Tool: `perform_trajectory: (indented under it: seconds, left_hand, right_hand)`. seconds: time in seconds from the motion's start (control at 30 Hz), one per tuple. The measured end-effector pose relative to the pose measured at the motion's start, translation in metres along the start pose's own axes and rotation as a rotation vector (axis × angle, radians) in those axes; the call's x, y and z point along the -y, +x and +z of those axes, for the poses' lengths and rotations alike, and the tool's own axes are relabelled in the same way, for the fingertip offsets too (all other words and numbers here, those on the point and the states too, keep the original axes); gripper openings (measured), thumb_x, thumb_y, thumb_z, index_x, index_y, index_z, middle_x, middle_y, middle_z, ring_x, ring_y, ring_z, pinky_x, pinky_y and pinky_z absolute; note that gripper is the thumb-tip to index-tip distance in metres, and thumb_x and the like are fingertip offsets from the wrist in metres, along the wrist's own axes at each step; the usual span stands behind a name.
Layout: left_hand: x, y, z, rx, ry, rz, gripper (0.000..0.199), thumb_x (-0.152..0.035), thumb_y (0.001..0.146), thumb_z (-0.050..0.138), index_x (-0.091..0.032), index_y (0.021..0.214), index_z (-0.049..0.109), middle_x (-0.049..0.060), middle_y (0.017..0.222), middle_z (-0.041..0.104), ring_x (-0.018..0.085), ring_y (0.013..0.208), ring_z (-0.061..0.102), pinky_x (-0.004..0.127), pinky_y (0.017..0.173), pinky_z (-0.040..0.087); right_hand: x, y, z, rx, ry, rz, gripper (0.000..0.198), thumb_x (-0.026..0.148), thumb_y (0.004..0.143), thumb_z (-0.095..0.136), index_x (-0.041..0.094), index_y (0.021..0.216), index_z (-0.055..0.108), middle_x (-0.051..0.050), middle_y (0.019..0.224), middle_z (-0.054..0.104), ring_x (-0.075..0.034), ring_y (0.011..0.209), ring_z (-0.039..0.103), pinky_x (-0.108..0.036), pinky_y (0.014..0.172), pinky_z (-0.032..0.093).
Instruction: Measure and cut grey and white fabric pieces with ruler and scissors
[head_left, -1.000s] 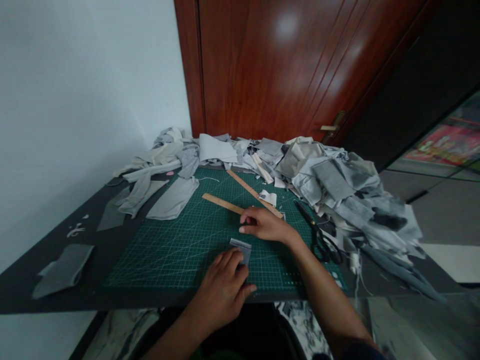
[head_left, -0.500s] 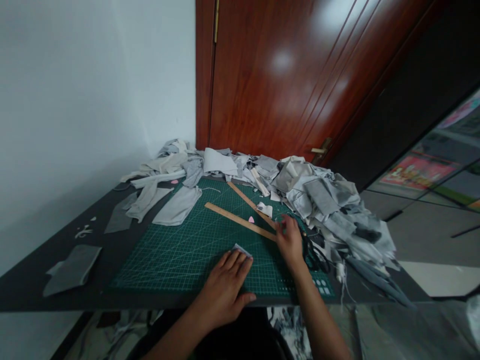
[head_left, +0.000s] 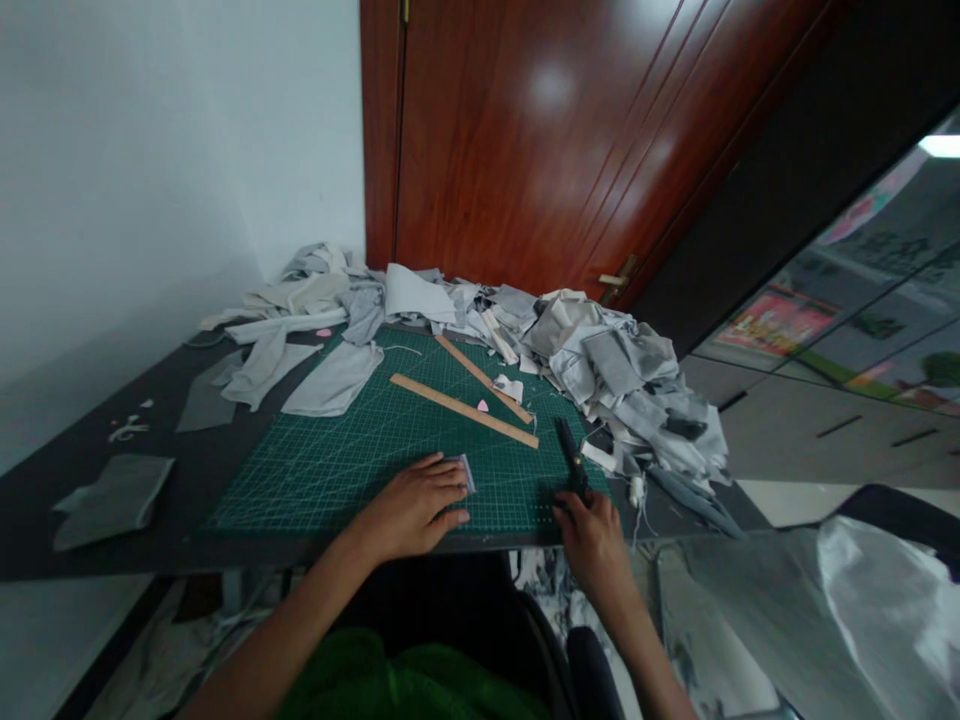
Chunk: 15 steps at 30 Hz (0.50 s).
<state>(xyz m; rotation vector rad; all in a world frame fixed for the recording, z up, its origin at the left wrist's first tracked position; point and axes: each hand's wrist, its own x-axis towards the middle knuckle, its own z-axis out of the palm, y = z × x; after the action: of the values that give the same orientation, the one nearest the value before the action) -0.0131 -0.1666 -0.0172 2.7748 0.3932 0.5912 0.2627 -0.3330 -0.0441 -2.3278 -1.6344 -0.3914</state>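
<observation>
My left hand [head_left: 422, 503] lies flat on the cutting mat with its fingers stretched out. Beneath its fingertips is a small folded piece of grey fabric [head_left: 469, 474], mostly covered by the hand. Near the mat's right front corner, my right hand [head_left: 592, 527] has its fingers around the handles of black scissors [head_left: 573, 458]. The scissors lie on the mat, blades pointing away from me. Two wooden rulers, a nearer ruler [head_left: 463, 409] and a farther ruler [head_left: 480, 375], rest beyond my hands, with a pink piece of chalk [head_left: 483, 406] beside the nearer one.
The green cutting mat [head_left: 315, 480] covers the middle of the dark table [head_left: 202, 440]. Heaped grey and white fabric scraps [head_left: 615, 365] line its back and right side. More cloth [head_left: 334, 378] lies at the left. A wooden door [head_left: 510, 150] stands behind.
My right hand has come back towards me and taken hold of the scissors, which now lie farther onto the mat. My left hand and the fabric under it have turned clockwise. The camera view has shifted.
</observation>
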Motion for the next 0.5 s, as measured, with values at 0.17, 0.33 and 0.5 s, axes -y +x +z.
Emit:
perform_trajectory:
  seconds: [0.17,0.33,0.5]
  left_hand:
    - [-0.002,0.002,0.012,-0.034,0.074,-0.01,0.021,-0.026,0.102,0.054,-0.019,0.112,0.071,0.007,0.128,0.07,0.023,0.135,0.055,0.045,0.119,0.035]
    - [-0.006,0.004,0.013,-0.023,0.097,-0.002,0.019,-0.016,0.098,0.054,-0.017,0.112,0.067,0.01,0.131,0.066,0.024,0.136,0.053,0.043,0.117,0.041]
    - [-0.003,0.003,0.01,-0.021,0.041,-0.008,0.026,-0.012,0.096,0.052,-0.018,0.116,0.068,0.01,0.136,0.064,0.023,0.136,0.053,0.042,0.118,0.04]
  right_hand:
    - [0.012,-0.046,-0.007,0.007,0.098,0.005,0.04,0.025,0.101,0.041,0.022,0.137,0.059,-0.019,0.123,0.055,-0.034,0.111,0.058,-0.05,0.09,0.052]
    - [0.012,-0.057,-0.015,0.035,0.18,0.052,0.039,0.019,0.099,0.037,0.024,0.132,0.057,-0.016,0.113,0.062,-0.033,0.103,0.062,-0.051,0.09,0.051]
    - [-0.002,-0.046,-0.018,0.066,0.448,0.177,0.037,0.036,0.095,0.051,0.019,0.128,0.048,-0.017,0.109,0.065,-0.034,0.097,0.066,-0.05,0.083,0.054]
